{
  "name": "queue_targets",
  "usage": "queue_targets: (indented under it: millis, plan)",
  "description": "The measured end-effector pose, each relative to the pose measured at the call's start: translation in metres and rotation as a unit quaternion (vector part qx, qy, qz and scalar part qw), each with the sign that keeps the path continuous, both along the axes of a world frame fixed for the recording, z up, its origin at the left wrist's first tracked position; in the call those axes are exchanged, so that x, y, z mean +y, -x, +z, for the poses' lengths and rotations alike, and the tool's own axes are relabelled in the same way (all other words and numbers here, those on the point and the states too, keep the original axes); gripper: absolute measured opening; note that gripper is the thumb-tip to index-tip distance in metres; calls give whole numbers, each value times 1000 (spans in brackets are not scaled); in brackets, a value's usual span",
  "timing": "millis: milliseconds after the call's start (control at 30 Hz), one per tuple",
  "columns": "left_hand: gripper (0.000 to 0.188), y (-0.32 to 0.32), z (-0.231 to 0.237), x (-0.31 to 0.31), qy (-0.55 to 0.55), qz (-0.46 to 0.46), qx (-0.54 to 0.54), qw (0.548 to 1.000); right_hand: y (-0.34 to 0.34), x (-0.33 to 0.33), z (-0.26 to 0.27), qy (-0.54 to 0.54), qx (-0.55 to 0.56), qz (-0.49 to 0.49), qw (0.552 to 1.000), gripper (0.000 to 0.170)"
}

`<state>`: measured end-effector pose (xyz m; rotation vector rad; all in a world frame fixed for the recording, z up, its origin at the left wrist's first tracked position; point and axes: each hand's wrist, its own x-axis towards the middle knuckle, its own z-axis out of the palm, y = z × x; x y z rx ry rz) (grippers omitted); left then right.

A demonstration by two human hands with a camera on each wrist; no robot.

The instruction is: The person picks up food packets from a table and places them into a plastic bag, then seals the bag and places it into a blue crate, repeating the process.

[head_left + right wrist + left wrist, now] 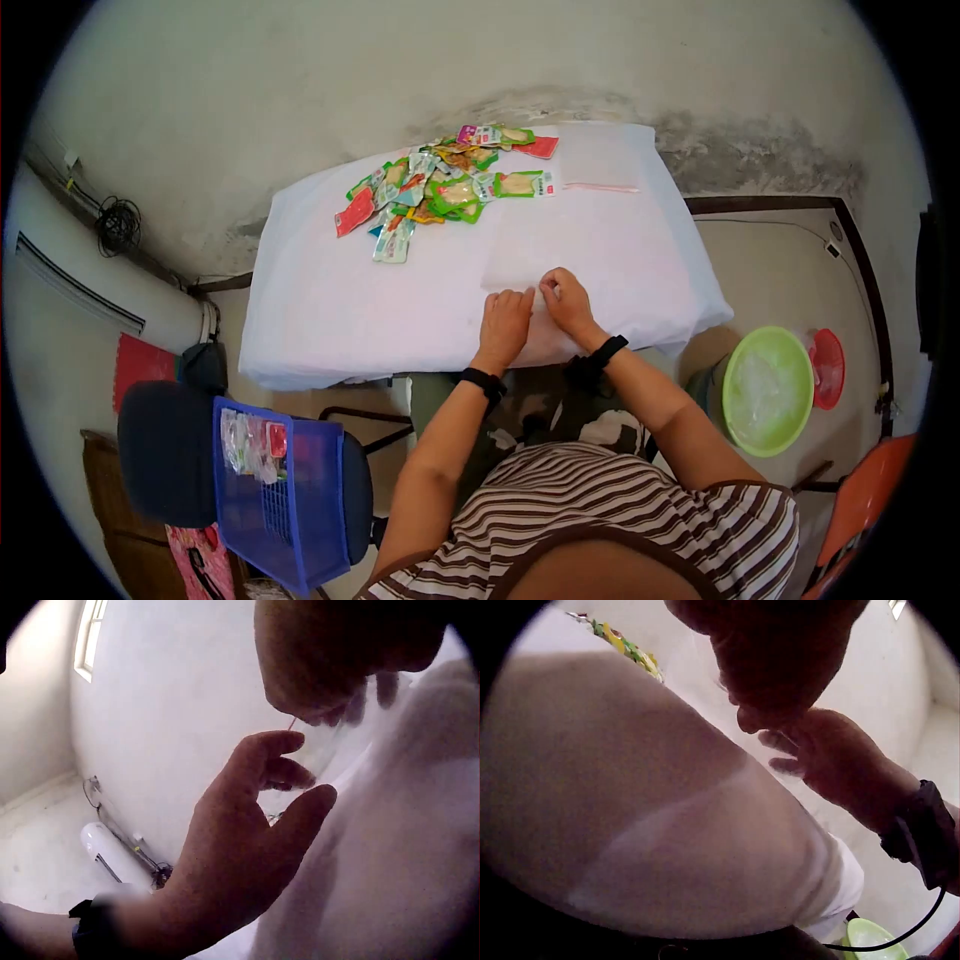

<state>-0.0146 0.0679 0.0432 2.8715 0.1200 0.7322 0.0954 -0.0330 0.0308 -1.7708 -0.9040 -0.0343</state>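
In the head view a clear plastic bag [510, 268] lies at the front of the white-clothed table [330, 310], its near edge at both hands. My left hand [507, 325] pinches that edge with curved fingers. Close beside it, my right hand [568, 303] pinches the bag between thumb and forefinger. The right wrist view shows a thin red line [292, 723] between the hands, by the left forefinger [289, 740]. Clear film spans the gap there. My right fingertips are partly hidden behind the hand in that view.
Several colourful food packets [455, 190] are heaped at the back left of the table. More clear bags [605, 160] with a pinkish strip lie at the back right. A blue basket [310, 500] stands on a chair at left, a green basin [768, 390] at right.
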Motion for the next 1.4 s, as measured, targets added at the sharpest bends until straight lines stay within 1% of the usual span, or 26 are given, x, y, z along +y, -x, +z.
queue_targets:
  millis: [100, 167, 267, 300, 367, 433, 467, 500, 567, 600, 633, 700, 767, 800, 867, 900, 933, 967, 1000, 1033, 1100, 1167, 1267, 1300, 1367, 1400]
  plan:
    - [32, 0, -13, -2, -18, 12, 27, 999, 1, -3, 16, -32, -71, -11, 997, 8]
    - [35, -1, -16, -5, -35, 18, 26, 999, 1, -7, 31, -73, -227, 18, 971, 8]
    - [38, 2, -19, -9, -22, 40, 5, 999, 0, -12, 24, -54, -284, 28, 957, 9]
    - [39, 3, -21, -9, -17, 41, 19, 999, -1, -17, 18, -54, -283, 29, 957, 9]
    - [39, 8, -22, -5, -14, 40, 35, 998, -6, -28, -4, 55, -236, -24, 970, 11]
    - [34, 17, -18, 6, 112, -145, 81, 980, -10, -33, -16, 48, -232, -35, 971, 12]
    - [28, 20, -15, 11, 124, -198, 26, 972, -8, -35, -18, 36, -208, -48, 976, 12]
    - [28, 21, -13, 23, 123, -198, 30, 972, -7, -35, -16, 23, -182, -62, 981, 12]
    - [19, 22, -6, 51, 116, -74, -71, 988, -7, -34, -12, 14, -181, -74, 981, 12]
    - [17, 14, 3, 66, 255, 37, -84, 963, -7, -34, -12, 18, -177, -77, 981, 12]
    - [15, 2, 14, 83, 386, 146, -93, 906, -6, -35, -12, 23, -173, -81, 981, 12]
    - [18, -29, -27, 152, 410, 157, -164, 883, -6, -37, -12, 23, -159, -83, 983, 12]
    - [27, -51, 2, 164, 651, 232, -127, 711, -6, -38, -13, 21, -148, -85, 985, 11]
    - [27, -63, 11, 167, 650, 233, -126, 713, -6, -38, -13, 22, -152, -95, 984, 11]
    - [40, -79, 20, 171, 649, 341, -283, 618, -6, -38, -14, 21, -155, -101, 983, 11]
    - [40, -78, 12, 183, 646, 343, -286, 619, -7, -38, -15, 11, -160, -97, 982, 11]
    - [44, -77, 0, 199, 409, 464, -274, 736, -7, -37, -14, 2, -166, -94, 982, 11]
    - [48, -75, -12, 214, 139, 546, -238, 791, -7, -36, -14, 1, -165, -93, 982, 11]
    - [52, -70, -13, 220, 117, 558, -214, 793, -7, -37, -13, 9, -157, -91, 983, 11]
    - [52, -63, -9, 223, 117, 559, -213, 793, -7, -37, -13, 17, -148, -89, 985, 12]
    - [57, -44, -2, 229, 185, 556, 24, 810, -6, -37, -10, 18, -151, -81, 985, 13]
    - [55, -27, -3, 233, 138, 543, 16, 828, -8, -37, -10, 19, -156, -72, 985, 13]
    - [44, 2, -21, 247, 225, 451, 32, 863, -7, -36, -10, 20, -154, -68, 985, 14]
    - [44, 13, -15, 240, 224, 453, 36, 862, -6, -36, -9, 19, -161, -64, 985, 14]
    - [39, 34, 5, 215, 331, 395, 69, 854, -6, -39, -8, 24, -163, -59, 985, 14]
    - [37, 45, -7, 218, 344, 371, 49, 861, -6, -38, -9, 19, -171, -59, 983, 15]
